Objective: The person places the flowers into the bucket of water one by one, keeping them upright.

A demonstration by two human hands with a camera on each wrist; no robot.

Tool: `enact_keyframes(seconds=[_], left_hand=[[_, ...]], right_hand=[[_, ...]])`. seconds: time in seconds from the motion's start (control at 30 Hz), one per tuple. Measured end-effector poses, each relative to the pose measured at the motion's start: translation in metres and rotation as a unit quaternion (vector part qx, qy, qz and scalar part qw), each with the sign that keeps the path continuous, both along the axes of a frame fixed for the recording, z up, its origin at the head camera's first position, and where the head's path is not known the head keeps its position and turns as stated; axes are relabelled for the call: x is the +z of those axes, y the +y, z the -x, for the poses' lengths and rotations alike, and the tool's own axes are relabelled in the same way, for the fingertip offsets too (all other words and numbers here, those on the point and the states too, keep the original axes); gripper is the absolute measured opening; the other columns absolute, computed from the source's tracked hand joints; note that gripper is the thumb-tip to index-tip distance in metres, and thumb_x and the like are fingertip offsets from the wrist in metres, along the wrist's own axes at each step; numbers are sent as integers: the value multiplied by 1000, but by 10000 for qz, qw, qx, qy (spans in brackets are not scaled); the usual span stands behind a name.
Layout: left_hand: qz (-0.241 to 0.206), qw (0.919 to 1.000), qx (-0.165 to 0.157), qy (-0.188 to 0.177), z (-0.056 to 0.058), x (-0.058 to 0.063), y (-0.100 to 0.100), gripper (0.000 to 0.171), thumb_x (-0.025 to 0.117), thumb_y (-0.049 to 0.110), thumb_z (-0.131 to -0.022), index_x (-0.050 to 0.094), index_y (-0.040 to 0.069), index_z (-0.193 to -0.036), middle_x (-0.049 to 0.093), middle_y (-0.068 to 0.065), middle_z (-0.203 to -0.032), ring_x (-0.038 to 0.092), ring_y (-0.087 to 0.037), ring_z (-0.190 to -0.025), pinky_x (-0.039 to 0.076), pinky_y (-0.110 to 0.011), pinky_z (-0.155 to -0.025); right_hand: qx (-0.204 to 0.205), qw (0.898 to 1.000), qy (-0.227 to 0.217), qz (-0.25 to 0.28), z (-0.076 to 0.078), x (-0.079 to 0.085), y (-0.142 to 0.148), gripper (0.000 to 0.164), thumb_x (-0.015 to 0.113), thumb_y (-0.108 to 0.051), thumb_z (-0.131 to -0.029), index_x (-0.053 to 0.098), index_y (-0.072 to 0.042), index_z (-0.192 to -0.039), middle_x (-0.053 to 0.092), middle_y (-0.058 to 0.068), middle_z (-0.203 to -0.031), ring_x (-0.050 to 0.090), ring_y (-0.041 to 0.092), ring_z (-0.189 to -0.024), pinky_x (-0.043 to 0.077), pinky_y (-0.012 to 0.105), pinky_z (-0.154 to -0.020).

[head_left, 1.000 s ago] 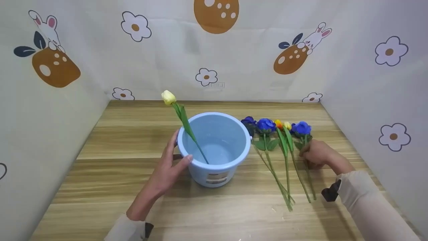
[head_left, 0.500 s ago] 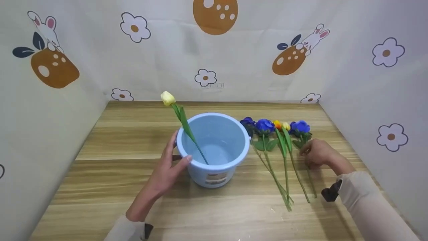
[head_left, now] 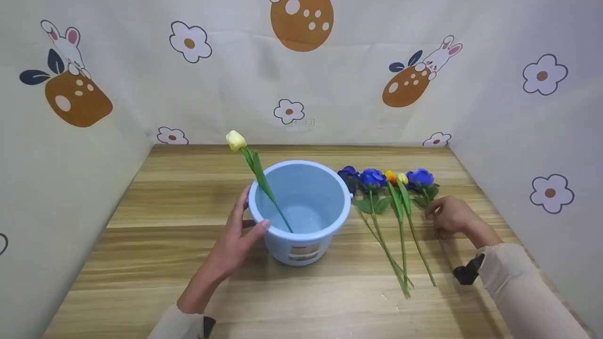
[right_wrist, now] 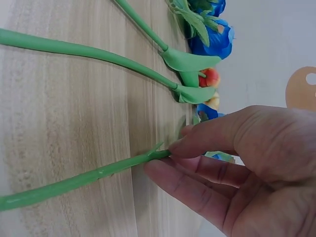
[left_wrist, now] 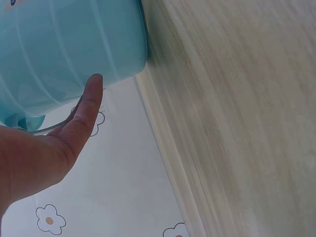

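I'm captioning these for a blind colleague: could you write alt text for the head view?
A person's right-hand grip pinches a blue flower by its stem while their left-hand grip rests against a light-blue bucket holding one pale yellow tulip. Between the bucket and that flower, more blue flowers and two tulips lie on a wooden table.

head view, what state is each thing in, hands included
Blue bucket: upright on the table
Pale tulip: tilted, standing in the bucket
Left hand: holding the bucket
Right hand: pinching a flower stem
Rightmost blue flower: stem pinched
Middle blue flower: lying down
Leftmost blue flower: lying down
Orange tulip: lying down
Yellow tulip: lying down
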State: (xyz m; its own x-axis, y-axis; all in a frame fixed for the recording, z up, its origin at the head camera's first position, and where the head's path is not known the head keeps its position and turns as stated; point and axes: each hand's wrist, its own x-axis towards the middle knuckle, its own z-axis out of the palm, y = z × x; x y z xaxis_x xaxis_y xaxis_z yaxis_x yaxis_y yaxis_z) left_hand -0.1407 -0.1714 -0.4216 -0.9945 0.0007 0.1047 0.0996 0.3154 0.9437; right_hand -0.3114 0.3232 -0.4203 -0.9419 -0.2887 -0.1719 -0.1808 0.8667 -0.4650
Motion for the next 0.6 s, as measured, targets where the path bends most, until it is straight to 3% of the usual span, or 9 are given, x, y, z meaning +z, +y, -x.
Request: enact_keyframes(seconds=[0.13, 0.23, 0.4, 0.6], left_hand=[[-67, 10000, -12, -30, 0, 0, 1, 85, 62, 48, -103, 10, 39, -170, 16, -6, -177, 39, -40, -153, 47, -60, -116], [-108, 9999, -31, -20, 0, 0, 0, 85, 62, 47, -103, 9, 38, -170, 15, -6, -177, 38, -41, -153, 47, -60, -115], [-127, 9999, -29, -19, -1, 0, 0, 86, 62, 47, -103, 9, 37, -170, 14, -6, -178, 36, -41, -155, 46, -59, -117], [-24, 10000, 13, -77, 0, 1, 1, 87, 62, 49, -103, 8, 38, -170, 13, -6, -178, 35, -40, -156, 44, -60, -118]], right_hand=[[-126, 9998, -20, 129, 0, 3, 1, 47, 55, 4, -68, 76, 7, -110, 66, 1, -75, 53, 14, -62, 43, 27, -52], [-283, 9990, -82, 326, 0, 7, 0, 48, 55, 6, -71, 74, 10, -114, 66, 3, -78, 57, 13, -61, 49, 27, -50], [-485, 9958, -248, 738, -4, 14, -7, 48, 53, 8, -80, 67, 14, -126, 66, 12, -87, 69, 16, -65, 64, 35, -60], [-436, 9943, -259, 942, -5, 22, -15, 48, 54, 8, -84, 62, 16, -131, 59, 6, -86, 65, 17, -72, 65, 35, -65]])
